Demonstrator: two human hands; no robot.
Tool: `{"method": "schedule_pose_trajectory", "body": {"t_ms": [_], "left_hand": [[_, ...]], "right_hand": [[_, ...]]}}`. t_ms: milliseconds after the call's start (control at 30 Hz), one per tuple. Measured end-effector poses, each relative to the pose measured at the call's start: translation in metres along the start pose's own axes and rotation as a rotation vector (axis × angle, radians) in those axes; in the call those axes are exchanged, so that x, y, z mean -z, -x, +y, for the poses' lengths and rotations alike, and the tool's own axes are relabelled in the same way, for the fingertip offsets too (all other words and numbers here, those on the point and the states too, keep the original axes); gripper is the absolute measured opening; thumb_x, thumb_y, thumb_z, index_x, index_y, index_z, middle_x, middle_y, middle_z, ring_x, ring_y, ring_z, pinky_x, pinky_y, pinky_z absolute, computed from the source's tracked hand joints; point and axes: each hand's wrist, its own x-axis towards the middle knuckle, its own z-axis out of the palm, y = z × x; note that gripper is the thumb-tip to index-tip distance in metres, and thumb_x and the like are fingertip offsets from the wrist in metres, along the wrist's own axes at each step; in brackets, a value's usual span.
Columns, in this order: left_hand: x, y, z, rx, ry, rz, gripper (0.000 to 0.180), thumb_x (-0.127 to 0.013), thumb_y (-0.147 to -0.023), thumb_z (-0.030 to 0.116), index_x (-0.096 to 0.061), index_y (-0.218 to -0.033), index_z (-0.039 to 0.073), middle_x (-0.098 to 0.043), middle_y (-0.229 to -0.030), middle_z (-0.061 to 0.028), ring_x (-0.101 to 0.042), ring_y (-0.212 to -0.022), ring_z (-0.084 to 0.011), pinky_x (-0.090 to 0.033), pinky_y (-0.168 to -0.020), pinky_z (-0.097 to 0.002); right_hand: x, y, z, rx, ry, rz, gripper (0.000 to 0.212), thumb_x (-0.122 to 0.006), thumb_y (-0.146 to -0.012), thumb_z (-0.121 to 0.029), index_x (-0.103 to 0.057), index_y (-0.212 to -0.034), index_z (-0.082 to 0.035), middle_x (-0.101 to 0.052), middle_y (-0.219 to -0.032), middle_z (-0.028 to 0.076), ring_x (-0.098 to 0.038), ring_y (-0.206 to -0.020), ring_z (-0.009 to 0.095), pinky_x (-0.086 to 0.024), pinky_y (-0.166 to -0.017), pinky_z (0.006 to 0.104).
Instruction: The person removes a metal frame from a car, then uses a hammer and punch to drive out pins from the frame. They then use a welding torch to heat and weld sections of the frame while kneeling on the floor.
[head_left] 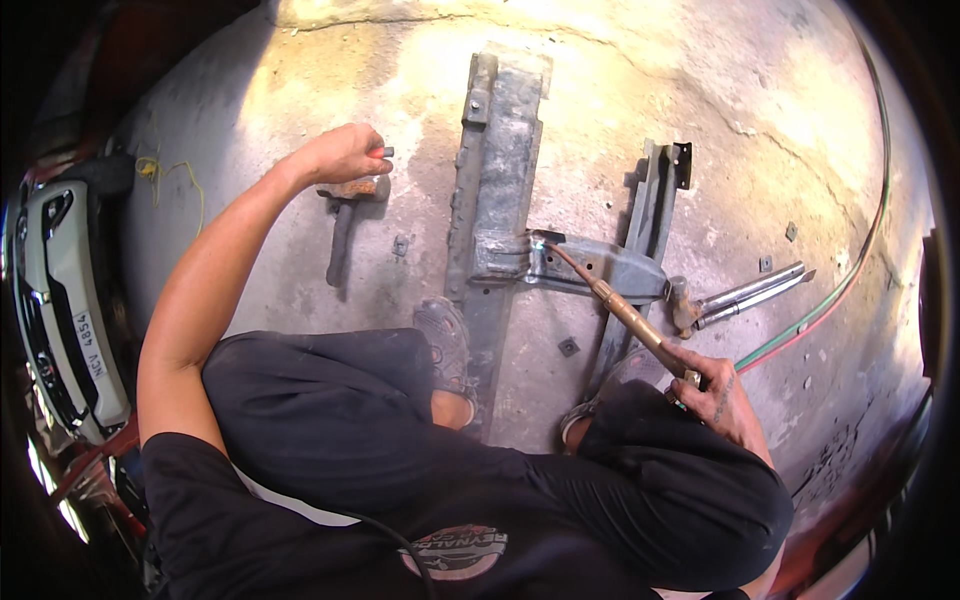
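Observation:
My left hand (343,154) is closed, with a short dark rod (388,152) poking out past its fingers. Just below it on the floor lies a hammer (341,240) with a rusty head and dark handle. My right hand (722,390) grips a brass gas torch (630,320) by its rear end. The torch's tip, with a small bluish glow, meets the joint where a curved steel bracket (610,268) joins a long grey steel beam (505,165). Under the bracket's far end runs a narrower steel channel (655,205).
A second hammer (686,308) with a rusty head rests near shiny metal tubes (755,292) at right. Green and red hoses (845,285) curve along the right side. Small square metal pieces (569,347) dot the concrete. A car bumper (75,310) stands at far left.

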Motion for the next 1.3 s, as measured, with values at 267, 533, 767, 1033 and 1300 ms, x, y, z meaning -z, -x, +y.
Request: {"method": "schedule_pose_trajectory", "body": {"t_ms": [267, 533, 767, 1033, 1300], "left_hand": [[0.004, -0.003, 0.036, -0.036, 0.006, -0.009, 0.039, -0.064, -0.096, 0.031, -0.066, -0.083, -0.006, -0.066, -0.076, -0.0247, -0.064, -0.072, -0.0387, -0.049, -0.072, -0.0479], [-0.004, -0.005, 0.021, -0.051, -0.009, -0.01, 0.037, -0.064, -0.095, 0.03, -0.067, -0.086, -0.005, -0.067, -0.079, -0.0253, -0.066, -0.078, -0.0402, -0.05, -0.075, -0.0484], [-0.011, -0.006, 0.018, -0.07, 0.012, -0.003, 0.036, -0.064, -0.094, 0.03, -0.064, -0.085, -0.005, -0.064, -0.076, -0.0244, -0.063, -0.074, -0.0397, -0.048, -0.073, -0.0483], [-0.015, -0.013, 0.011, -0.116, 0.016, 0.036, 0.035, -0.063, -0.095, 0.029, -0.061, -0.084, -0.004, -0.06, -0.071, -0.0226, -0.058, -0.069, -0.0381, -0.045, -0.07, -0.0479], [-0.011, -0.012, 0.012, -0.076, 0.021, 0.013, 0.034, -0.063, -0.095, 0.028, -0.062, -0.085, -0.004, -0.061, -0.071, -0.0216, -0.06, -0.069, -0.0354, -0.045, -0.07, -0.0476]], "right_hand": [[-0.005, 0.001, -0.001, 0.02, 0.005, 0.031, 0.055, -0.059, -0.08, -0.002, -0.063, -0.136, -0.005, -0.06, -0.069, 0.004, -0.054, -0.066, 0.008, -0.049, -0.065, 0.0288], [-0.004, 0.0, -0.008, -0.06, 0.028, 0.013, 0.056, -0.066, -0.078, -0.008, -0.064, -0.134, -0.005, -0.068, -0.084, 0.022, -0.061, -0.073, 0.017, -0.051, -0.074, 0.0335], [-0.002, 0.0, -0.009, -0.048, 0.032, -0.005, 0.059, -0.071, -0.077, -0.007, -0.063, -0.135, -0.005, -0.071, -0.096, 0.024, -0.069, -0.087, 0.021, -0.052, -0.082, 0.0336], [-0.003, -0.001, -0.004, -0.037, 0.025, -0.004, 0.061, -0.075, -0.078, -0.001, -0.061, -0.137, -0.005, -0.072, -0.099, 0.022, -0.069, -0.093, 0.019, -0.052, -0.087, 0.0331], [-0.006, -0.002, 0.006, -0.036, 0.015, 0.003, 0.06, -0.076, -0.079, -0.001, -0.062, -0.137, -0.008, -0.07, -0.09, 0.019, -0.063, -0.084, 0.015, -0.052, -0.083, 0.032]]}}
